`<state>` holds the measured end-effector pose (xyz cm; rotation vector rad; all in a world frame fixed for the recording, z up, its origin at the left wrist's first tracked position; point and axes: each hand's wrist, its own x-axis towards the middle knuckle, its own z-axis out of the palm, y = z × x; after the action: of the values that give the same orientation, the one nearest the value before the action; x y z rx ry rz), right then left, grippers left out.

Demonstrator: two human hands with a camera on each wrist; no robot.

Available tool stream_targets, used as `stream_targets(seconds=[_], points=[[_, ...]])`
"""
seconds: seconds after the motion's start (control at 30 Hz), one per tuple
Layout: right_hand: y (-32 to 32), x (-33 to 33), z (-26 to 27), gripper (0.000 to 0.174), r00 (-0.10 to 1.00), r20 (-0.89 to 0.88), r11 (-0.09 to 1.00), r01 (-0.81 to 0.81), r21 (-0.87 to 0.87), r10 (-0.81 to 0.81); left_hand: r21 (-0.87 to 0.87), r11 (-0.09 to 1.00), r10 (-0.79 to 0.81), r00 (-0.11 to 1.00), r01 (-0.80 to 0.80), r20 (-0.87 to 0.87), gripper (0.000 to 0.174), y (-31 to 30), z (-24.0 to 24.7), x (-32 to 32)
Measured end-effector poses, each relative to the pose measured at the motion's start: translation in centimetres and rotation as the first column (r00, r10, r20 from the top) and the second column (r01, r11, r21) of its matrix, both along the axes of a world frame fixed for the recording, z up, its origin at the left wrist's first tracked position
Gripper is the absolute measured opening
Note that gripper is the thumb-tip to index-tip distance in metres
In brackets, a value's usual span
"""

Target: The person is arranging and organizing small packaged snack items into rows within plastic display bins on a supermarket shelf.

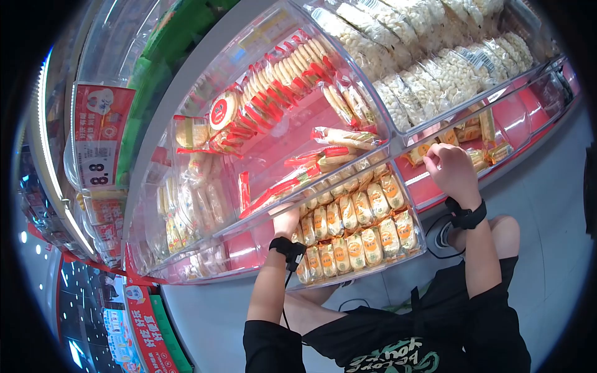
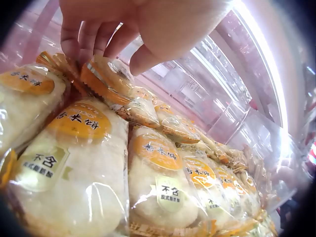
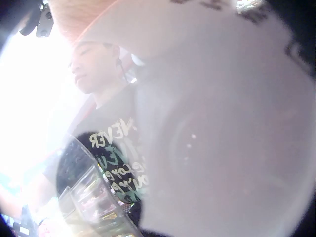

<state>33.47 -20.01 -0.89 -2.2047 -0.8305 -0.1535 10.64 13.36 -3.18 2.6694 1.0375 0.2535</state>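
In the head view my left hand (image 1: 285, 221) reaches into a clear bin, partly hidden behind its edge. Up close, the left wrist view shows the left fingers and thumb (image 2: 143, 60) around the upper end of a tilted, orange-edged rice cracker packet (image 2: 111, 81). More wrapped rice crackers (image 2: 81, 163) stand in rows just below that hand. My right hand (image 1: 451, 168), fingers curled, is by a lower bin at the right, its fingertips beside an orange-and-cream packet (image 1: 421, 153). I cannot tell whether it holds anything; a pale blur fills much of the right wrist view.
Above the left hand, an upper clear bin holds red-wrapped round crackers (image 1: 283, 78). White puffed rice cakes (image 1: 429, 87) fill the bin at the upper right. A red price sign (image 1: 102, 133) hangs at left. Grey floor (image 1: 535, 211) lies beside my knees.
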Motion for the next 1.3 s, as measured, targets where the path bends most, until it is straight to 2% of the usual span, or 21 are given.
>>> stream_targets(seconds=[0.1, 0.13, 0.2, 0.23, 0.27, 0.3, 0.4, 0.5, 0.67, 0.73, 0.83, 0.87, 0.97, 1.0, 1.1, 1.2, 1.3], points=[[0.0, 0.0, -0.1, 0.015, 1.0, -0.008, 1.0, -0.003, -0.011, 0.003, -0.055, 0.998, 0.043, 0.996, -0.039, 0.081, 0.039, 1.6, -1.9, -1.1], [0.1, 0.0, -0.2, 0.015, 1.0, -0.015, 1.0, -0.006, -0.016, 0.006, -0.05, 0.997, 0.06, 0.998, -0.06, -0.002, 0.041, 1.7, -1.7, -1.1], [0.1, 0.0, -0.1, 0.015, 1.0, -0.03, 1.0, -0.005, -0.02, 0.005, -0.003, 1.0, 0.02, 0.989, -0.021, -0.146, 0.042, 4.4, -4.1, -2.1], [0.1, 0.0, 0.0, 0.015, 0.999, -0.038, 1.0, -0.005, -0.024, 0.004, -0.002, 1.0, 0.011, 0.981, -0.012, -0.192, 0.043, 3.5, -2.6, -1.3], [0.1, -0.1, -0.1, 0.014, 0.999, -0.042, 1.0, -0.007, -0.021, 0.006, -0.137, 0.981, 0.106, 0.972, -0.136, -0.208, 0.044, 2.2, -1.3, -0.9], [0.0, -0.1, -0.1, 0.014, 0.999, -0.045, 1.0, -0.012, -0.021, 0.011, -0.189, 0.967, 0.119, 0.961, -0.169, -0.251, 0.042, 1.3, 0.2, -0.3], [0.0, -0.1, -0.2, 0.013, 0.999, -0.037, 1.0, -0.019, -0.02, 0.018, -0.133, 0.99, 0.013, 0.954, -0.055, -0.3, 0.038, 3.7, -2.3, -1.4], [0.0, 0.0, -0.1, 0.013, 0.999, -0.043, 1.0, -0.027, -0.01, 0.026, -0.199, 0.978, -0.024, 0.9, -0.069, -0.434, 0.036, 4.4, -2.1, -1.1], [0.1, 0.0, 0.0, 0.013, 0.999, -0.04, 1.0, -0.024, -0.021, 0.023, 0.104, 0.989, -0.066, 0.94, 0.106, -0.335, 0.036, 4.7, -4.9, -1.5], [0.1, -0.1, -0.1, 0.013, 0.999, -0.044, 1.0, -0.022, -0.022, 0.021, 0.126, 0.979, -0.129, 0.966, 0.16, -0.224, 0.038, 2.3, -3.6, -1.4], [0.1, 0.0, 0.0, 0.013, 0.999, -0.051, 1.0, -0.011, -0.02, 0.01, 0.129, 0.954, -0.218, 0.923, 0.27, -0.317, 0.045, 1.1, -1.6, -1.1], [0.1, 0.0, 0.0, 0.013, 0.999, -0.049, 1.0, -0.01, -0.021, 0.009, -0.169, 0.974, -0.196, 0.943, 0.154, -0.271, 0.049, 0.8, -0.1, -1.0], [0.2, 0.0, 0.0, 0.013, 0.998, -0.061, 0.999, -0.015, -0.04, 0.012, -0.2, 0.955, -0.291, 0.836, 0.221, -0.466, 0.056, 0.7, 1.8, -0.6], [0.3, -0.1, 0.1, 0.013, 0.998, -0.067, 0.999, -0.016, -0.047, 0.013, -0.396, 0.918, -0.233, 0.836, 0.021, -0.496, 0.062, 0.9, 2.3, -0.2], [0.3, 0.0, 0.0, 0.012, 0.998, -0.063, 0.999, -0.015, -0.032, 0.012, -0.243, 0.944, -0.316, 0.828, 0.224, -0.463, 0.064, 0.0, 2.5, -0.5], [0.2, -0.1, 0.1, 0.013, 0.997, -0.071, 0.999, -0.012, -0.039, 0.01, -0.105, 0.937, -0.343, 0.821, 0.333, -0.457, 0.065, 0.4, 1.3, -1.3], [0.0, 0.0, 0.1, 0.013, 0.997, -0.067, 0.999, -0.03, -0.034, 0.027, -0.128, 0.95, -0.309, 0.816, 0.283, -0.489, 0.063, 0.7, 1.0, -1.7]])
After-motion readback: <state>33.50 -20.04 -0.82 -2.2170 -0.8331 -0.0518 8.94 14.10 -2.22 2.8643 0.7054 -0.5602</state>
